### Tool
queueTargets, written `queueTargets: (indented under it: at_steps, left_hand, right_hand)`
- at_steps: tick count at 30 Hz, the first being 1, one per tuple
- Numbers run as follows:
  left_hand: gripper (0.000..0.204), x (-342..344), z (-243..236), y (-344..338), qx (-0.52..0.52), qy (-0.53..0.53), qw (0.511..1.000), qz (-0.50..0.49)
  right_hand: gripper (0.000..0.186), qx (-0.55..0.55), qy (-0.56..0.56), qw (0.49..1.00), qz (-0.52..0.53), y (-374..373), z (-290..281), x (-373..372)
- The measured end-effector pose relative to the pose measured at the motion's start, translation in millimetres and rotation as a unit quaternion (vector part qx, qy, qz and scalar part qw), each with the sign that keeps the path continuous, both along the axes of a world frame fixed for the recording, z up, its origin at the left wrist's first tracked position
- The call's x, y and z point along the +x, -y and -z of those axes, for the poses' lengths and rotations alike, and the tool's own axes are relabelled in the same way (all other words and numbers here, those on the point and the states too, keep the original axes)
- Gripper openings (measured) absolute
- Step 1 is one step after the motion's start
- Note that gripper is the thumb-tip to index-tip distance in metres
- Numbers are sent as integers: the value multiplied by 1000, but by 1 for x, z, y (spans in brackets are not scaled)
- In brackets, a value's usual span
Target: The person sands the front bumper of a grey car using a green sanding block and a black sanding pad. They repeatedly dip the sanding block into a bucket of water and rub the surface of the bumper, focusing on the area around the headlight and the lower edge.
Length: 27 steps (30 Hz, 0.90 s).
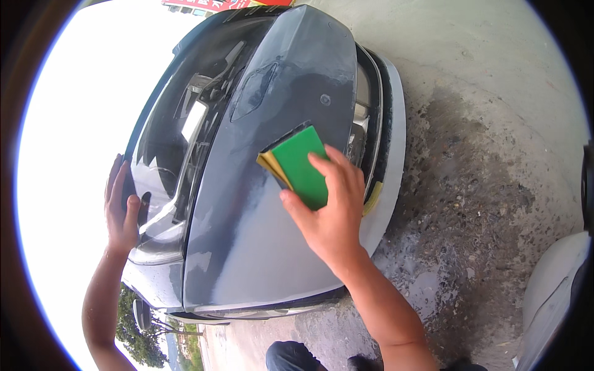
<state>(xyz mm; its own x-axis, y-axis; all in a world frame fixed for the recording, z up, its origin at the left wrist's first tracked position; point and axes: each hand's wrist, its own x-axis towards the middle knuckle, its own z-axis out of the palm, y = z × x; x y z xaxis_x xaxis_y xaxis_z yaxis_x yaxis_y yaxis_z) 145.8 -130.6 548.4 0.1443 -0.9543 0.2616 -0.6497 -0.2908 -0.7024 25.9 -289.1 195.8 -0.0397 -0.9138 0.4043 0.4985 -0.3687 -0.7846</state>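
My right hand (334, 210) grips a green sanding block (304, 164), thumb on its near side and fingers over its top. A yellowish-brown sheet of sandpaper (273, 168) folds up along the block's left edge. The block is over the middle of a car's grey hood (266, 247); whether it touches the surface cannot be made out. Part of the hood is dark and wet-looking, while the nearer part is pale and dull. My left hand (120, 213) lies with fingers stretched out against the edge of the windshield (164, 167), holding nothing.
At the hood's front are the grille and a light grey bumper (396, 117), with yellow tape (373, 198) near its corner. Wet, gritty ground (464, 185) lies to the right. Another pale car body panel (557, 290) stands at lower right. A side mirror (142, 314) sticks out at lower left.
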Motion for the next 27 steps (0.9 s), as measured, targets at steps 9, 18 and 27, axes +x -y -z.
queueTargets:
  at_steps: [9,18,27]
  left_hand:
    - [70,2,-6,-6,13,11,1000,6]
    - [85,-3,-3,8,-12,0,1000,17]
    - [90,-1,2,-6,-23,14,999,-22]
  right_hand:
    - [57,-68,3,998,-13,-7,-26,-4]
    - [63,-72,-15,996,-48,-127,-3,-19]
    - [60,-58,-12,998,-28,-87,-28,-7]
